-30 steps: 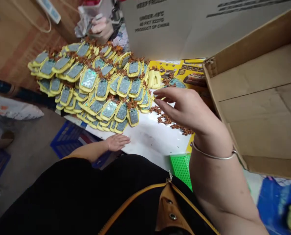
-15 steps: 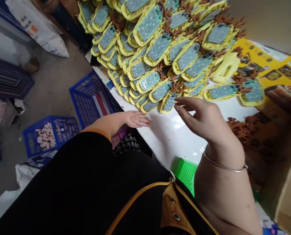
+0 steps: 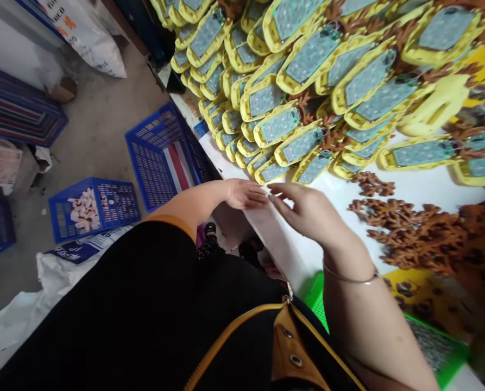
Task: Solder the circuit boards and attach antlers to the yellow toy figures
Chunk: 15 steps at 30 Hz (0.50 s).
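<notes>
My left hand [image 3: 246,194] lies palm-up at the table's edge with its fingers stretched out and nothing in it. Close beside its fingertips, my right hand [image 3: 299,210] hovers with thumb and fingers apart, also without anything visible in it. Whether the fingertips touch, I cannot tell. Just beyond both hands, a large stack of yellow plastic casings [image 3: 281,124] with grey panels and green circuit-board edges covers the white table [image 3: 277,236]. Brown antler-shaped pieces [image 3: 409,233] lie heaped right of my right hand; similar ones stick out of the casings.
A green basket [image 3: 317,298] stands near my right forearm, and a green tray of small grey parts [image 3: 433,347] lies at lower right. Blue crates [image 3: 156,157] stand on the floor at left; a smaller blue basket [image 3: 118,203] holds pale pieces. A white sack [image 3: 91,43] leans behind.
My right hand has moved left, away from the casings and up to my left hand. The view has shifted, showing more of the brown pieces and the green tray.
</notes>
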### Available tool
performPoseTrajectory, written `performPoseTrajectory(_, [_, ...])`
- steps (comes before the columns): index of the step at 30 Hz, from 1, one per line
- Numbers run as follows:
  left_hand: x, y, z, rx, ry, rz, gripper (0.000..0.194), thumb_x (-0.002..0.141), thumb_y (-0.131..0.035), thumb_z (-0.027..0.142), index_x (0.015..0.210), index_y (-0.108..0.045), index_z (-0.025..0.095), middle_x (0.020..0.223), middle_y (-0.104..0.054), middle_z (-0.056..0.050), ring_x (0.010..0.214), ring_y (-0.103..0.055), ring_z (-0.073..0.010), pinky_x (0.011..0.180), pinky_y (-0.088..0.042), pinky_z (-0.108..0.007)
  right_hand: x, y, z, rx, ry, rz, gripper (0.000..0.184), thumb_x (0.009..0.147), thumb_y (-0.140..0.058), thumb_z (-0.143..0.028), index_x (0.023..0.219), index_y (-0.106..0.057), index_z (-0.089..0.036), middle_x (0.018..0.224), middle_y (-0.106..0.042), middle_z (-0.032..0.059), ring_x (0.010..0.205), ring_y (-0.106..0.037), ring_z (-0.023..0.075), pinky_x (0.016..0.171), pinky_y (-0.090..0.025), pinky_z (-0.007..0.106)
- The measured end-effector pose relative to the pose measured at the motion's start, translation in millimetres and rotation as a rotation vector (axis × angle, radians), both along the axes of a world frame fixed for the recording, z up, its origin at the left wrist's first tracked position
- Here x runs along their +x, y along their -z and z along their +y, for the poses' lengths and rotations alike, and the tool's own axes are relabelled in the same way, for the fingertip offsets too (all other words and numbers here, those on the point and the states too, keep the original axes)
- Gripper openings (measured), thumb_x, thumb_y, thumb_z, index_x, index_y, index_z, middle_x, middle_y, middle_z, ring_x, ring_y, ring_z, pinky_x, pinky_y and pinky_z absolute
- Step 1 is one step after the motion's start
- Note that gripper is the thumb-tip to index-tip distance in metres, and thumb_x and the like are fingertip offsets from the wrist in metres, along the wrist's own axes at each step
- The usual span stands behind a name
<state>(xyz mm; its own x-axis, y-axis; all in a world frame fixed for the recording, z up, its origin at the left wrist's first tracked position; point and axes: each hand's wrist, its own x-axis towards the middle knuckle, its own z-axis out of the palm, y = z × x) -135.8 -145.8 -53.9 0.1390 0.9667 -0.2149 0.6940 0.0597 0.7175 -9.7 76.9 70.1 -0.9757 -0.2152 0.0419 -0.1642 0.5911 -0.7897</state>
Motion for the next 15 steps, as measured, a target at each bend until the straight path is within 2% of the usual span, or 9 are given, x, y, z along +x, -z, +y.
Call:
performPoseTrajectory(3, [2, 4.5, 0, 0.077, 0.01, 0.093, 0.04, 0.088, -0.061, 0.029, 0.124, -0.075, 0.019, 0.14, -0.066, -0.014, 0.138, -0.054, -0.03, 0.128, -0.032, -0.042, 9, 20.3, -37, -0.039, -0.044, 0.021, 0.031, 0.099, -0.049, -0.03, 0.114, -0.073, -0.018, 0.107, -0.078, 0.0121, 0.09, -0.076, 0.0259, 0.081, -0.062, 0.039])
performPoseTrajectory(7, [5, 5.5, 12, 0.124, 0.045, 0.259, 0.036, 0.093, -0.061, 0.028, 0.124, -0.075, 0.018, 0.14, -0.066, -0.013, 0.135, -0.056, -0.0289, 0.126, -0.037, -0.039, 25, 54.4, -77, -0.087, 0.244, 0.17, 0.027, 0.1, -0.05, -0.028, 0.115, -0.069, -0.018, 0.104, -0.078, 0.0123, 0.091, -0.075, 0.0245, 0.082, -0.064, 0.04])
performPoseTrajectory(9, [11, 5.3, 18, 0.164, 0.037, 0.304, 0.032, 0.095, -0.06, 0.027, 0.12, -0.076, 0.017, 0.141, -0.065, -0.014, 0.135, -0.056, -0.0293, 0.126, -0.038, -0.041, 33, 73.1, -88, -0.034, 0.349, 0.265, 0.025, 0.1, -0.052, -0.026, 0.117, -0.068, -0.019, 0.103, -0.076, 0.0129, 0.092, -0.074, 0.0248, 0.083, -0.063, 0.042])
performPoseTrajectory(11, [25, 5.2, 14, 0.191, -0.078, 0.306, 0.033, 0.098, -0.056, 0.025, 0.121, -0.076, 0.013, 0.145, -0.063, -0.016, 0.139, -0.053, -0.0301, 0.127, -0.036, -0.044, 43, 91.9, -90, 0.112, 0.343, 0.315, 0.027, 0.099, -0.054, -0.026, 0.122, -0.066, -0.018, 0.108, -0.074, 0.0158, 0.098, -0.072, 0.0276, 0.086, -0.063, 0.046])
performPoseTrajectory(12, [35, 5.9, 6, 0.195, -0.187, 0.282, 0.034, 0.099, -0.052, 0.024, 0.123, -0.075, 0.012, 0.146, -0.061, -0.016, 0.142, -0.051, -0.0297, 0.129, -0.034, -0.046, 49, 100.5, -88, 0.21, 0.314, 0.311, 0.031, 0.098, -0.055, -0.027, 0.126, -0.065, -0.018, 0.112, -0.073, 0.0182, 0.102, -0.072, 0.0297, 0.088, -0.063, 0.049])
performPoseTrajectory(14, [60, 11.5, -28, 0.182, -0.452, 0.126, 0.037, 0.102, -0.047, 0.021, 0.129, -0.072, 0.015, 0.151, -0.058, -0.014, 0.147, -0.046, -0.0268, 0.132, -0.027, -0.049, 63, 113.9, -80, 0.401, 0.232, 0.257, 0.04, 0.097, -0.058, -0.031, 0.134, -0.06, -0.016, 0.124, -0.069, 0.0227, 0.112, -0.07, 0.0348, 0.092, -0.062, 0.055])
performPoseTrajectory(15, [73, 17.4, -53, 0.154, -0.592, -0.022, 0.036, 0.102, -0.049, 0.022, 0.131, -0.071, 0.018, 0.152, -0.058, -0.012, 0.147, -0.046, -0.0251, 0.133, -0.024, -0.049, 70, 118.0, -75, 0.474, 0.199, 0.222, 0.043, 0.096, -0.059, -0.033, 0.135, -0.059, -0.016, 0.127, -0.067, 0.024, 0.115, -0.069, 0.0374, 0.094, -0.062, 0.058])
